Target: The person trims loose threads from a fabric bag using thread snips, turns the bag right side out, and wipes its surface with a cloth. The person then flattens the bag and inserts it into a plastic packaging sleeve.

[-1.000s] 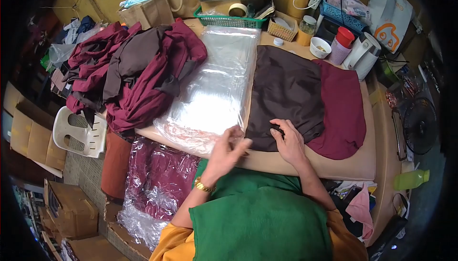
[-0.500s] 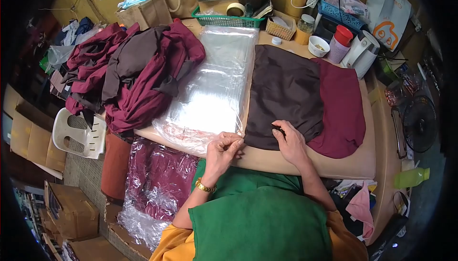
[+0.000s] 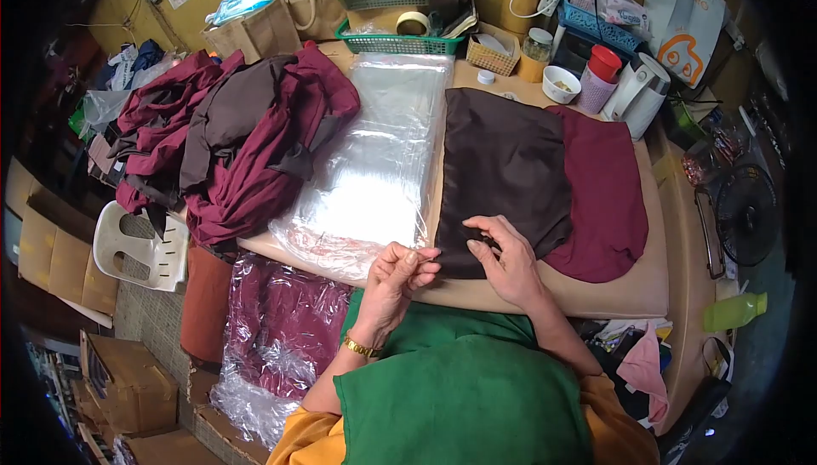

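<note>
A dark brown folded cloth (image 3: 504, 171) lies on the padded table (image 3: 613, 299), overlapping a maroon cloth (image 3: 604, 197) on its right. My left hand (image 3: 398, 271) is pinched at the lower left corner of the brown cloth; whatever is between its fingertips is too small to name. Over the lower part of the brown cloth is my right hand (image 3: 504, 256), its fingers apart and curved, holding nothing. Clear plastic sheets or bags (image 3: 383, 150) lie stacked left of the brown cloth. Further left rises a heap of maroon and brown garments (image 3: 247, 142).
Green baskets (image 3: 396, 43), a small wicker basket (image 3: 492, 55), a jar (image 3: 536, 50), a white bowl (image 3: 561, 84), a red-topped cup (image 3: 602, 65) and a kettle (image 3: 637, 91) line the back. Plastic-wrapped maroon cloth (image 3: 285, 316) sits below the table's left front edge.
My left hand has gone from spread fingers to a pinch near the cloth's corner. My right hand has shifted slightly left. The whole view has moved a little.
</note>
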Demonstrator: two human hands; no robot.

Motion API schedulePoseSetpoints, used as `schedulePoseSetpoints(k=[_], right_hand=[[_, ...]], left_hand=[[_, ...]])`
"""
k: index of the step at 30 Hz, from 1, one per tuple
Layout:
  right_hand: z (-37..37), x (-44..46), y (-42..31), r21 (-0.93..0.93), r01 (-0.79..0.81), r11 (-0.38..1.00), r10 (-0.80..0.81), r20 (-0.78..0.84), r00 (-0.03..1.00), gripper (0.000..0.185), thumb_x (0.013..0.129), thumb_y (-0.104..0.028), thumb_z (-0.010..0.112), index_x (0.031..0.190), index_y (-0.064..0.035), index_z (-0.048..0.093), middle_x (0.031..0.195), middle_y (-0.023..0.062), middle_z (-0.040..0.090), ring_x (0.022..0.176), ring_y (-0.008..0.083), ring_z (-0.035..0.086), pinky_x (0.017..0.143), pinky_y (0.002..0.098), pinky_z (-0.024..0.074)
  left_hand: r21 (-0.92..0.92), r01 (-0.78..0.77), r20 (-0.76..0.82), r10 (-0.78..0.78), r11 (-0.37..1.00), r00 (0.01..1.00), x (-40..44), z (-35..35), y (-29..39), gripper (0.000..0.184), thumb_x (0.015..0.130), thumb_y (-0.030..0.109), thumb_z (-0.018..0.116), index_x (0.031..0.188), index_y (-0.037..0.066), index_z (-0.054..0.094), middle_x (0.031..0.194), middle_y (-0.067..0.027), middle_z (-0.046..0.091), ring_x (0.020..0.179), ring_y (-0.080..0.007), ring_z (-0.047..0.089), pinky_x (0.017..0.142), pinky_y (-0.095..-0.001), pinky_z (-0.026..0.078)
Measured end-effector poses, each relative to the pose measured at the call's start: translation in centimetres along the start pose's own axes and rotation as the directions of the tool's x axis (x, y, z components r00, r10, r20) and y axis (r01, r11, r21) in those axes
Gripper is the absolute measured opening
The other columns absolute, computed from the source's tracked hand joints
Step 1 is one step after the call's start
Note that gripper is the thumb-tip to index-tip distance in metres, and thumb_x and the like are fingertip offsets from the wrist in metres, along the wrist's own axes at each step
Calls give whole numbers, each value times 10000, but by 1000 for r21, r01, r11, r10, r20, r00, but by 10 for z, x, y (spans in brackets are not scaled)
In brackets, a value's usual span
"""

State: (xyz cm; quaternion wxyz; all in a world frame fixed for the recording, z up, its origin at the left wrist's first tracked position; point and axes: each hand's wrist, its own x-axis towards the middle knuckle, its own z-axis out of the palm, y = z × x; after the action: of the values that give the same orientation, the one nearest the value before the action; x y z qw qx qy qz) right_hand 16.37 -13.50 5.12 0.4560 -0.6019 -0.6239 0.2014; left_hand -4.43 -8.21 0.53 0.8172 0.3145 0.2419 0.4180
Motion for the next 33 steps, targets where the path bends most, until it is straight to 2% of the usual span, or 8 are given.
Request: schedulePoseSetpoints(k=[2, 4, 10, 14, 26, 28, 30, 33], right_hand=[[-3, 3, -18, -6, 10, 1000, -10, 42, 999, 275, 903, -95, 649, 1177, -61, 645, 921, 104, 585, 808, 226, 607, 719, 342, 490], [1, 5, -25, -88, 123, 988, -118, 68, 991, 327, 866, -72, 685, 1191, -104, 680, 825, 70, 526, 685, 184, 576, 624, 322, 471], [13, 10, -32, -262, 219, 940, -171, 197, 966, 265, 861, -156, 691, 1124, -127, 677, 864, 58, 543, 734, 241, 645, 660, 394, 509], [18, 11, -29, -311, 258, 915, -189, 234, 954, 234, 852, -168, 696, 1079, -115, 669, 887, 59, 545, 740, 245, 654, 658, 404, 506], [34, 12, -21, -417, 367, 831, -384, 45, 922, 218, 843, -149, 691, 1058, -122, 666, 832, 57, 552, 697, 257, 644, 584, 374, 487], [30, 17, -20, -360, 305, 882, -321, 15, 947, 211, 855, -155, 682, 1062, -120, 664, 850, 66, 561, 701, 273, 646, 589, 383, 491], [22, 22, -22, -248, 175, 953, -186, -21, 982, 209, 878, -170, 667, 1077, -109, 655, 895, 86, 579, 731, 308, 654, 623, 409, 507], [10, 21, -30, -245, 162, 956, -145, 85, 986, 223, 869, -162, 675, 1083, -105, 651, 902, 85, 581, 744, 309, 656, 636, 418, 509]], left_hand=[[-5, -25, 24, 25, 1000, 999, 0, -1, -1, 112, 1001, 127, 578, 958, 25, 596, 1141, -153, 677, 881, -119, 686, 762, -209, 565], [138, -124, -105, 139, 983, 985, -2, 6, 1, 101, 994, 131, 596, 971, 35, 617, 1091, -117, 684, 843, -96, 656, 769, -220, 543], [433, -225, -96, 293, 873, 951, -4, 7, 1, 118, 972, 98, 627, 957, -12, 668, 1036, -79, 674, 892, -94, 614, 823, -240, 497], [438, -284, -83, 353, 853, 932, -4, 10, 0, 120, 963, 84, 637, 962, -30, 674, 1039, -91, 672, 943, -120, 612, 865, -260, 488], [543, -327, -44, 415, 774, 909, -11, 10, -3, 128, 956, 95, 650, 939, -29, 676, 978, -77, 678, 884, -120, 603, 811, -261, 482], [419, -256, 20, 273, 871, 962, -15, 4, 0, 148, 959, 118, 653, 922, -24, 667, 946, -65, 672, 817, -100, 570, 751, -250, 466], [414, -279, 1, 306, 867, 952, -12, 4, 2, 154, 961, 126, 653, 923, -22, 666, 937, -61, 669, 801, -93, 557, 734, -245, 459], [433, -286, -59, 344, 854, 937, -9, 2, 2, 147, 963, 132, 646, 915, -6, 653, 932, -62, 664, 784, -90, 544, 725, -239, 448]])
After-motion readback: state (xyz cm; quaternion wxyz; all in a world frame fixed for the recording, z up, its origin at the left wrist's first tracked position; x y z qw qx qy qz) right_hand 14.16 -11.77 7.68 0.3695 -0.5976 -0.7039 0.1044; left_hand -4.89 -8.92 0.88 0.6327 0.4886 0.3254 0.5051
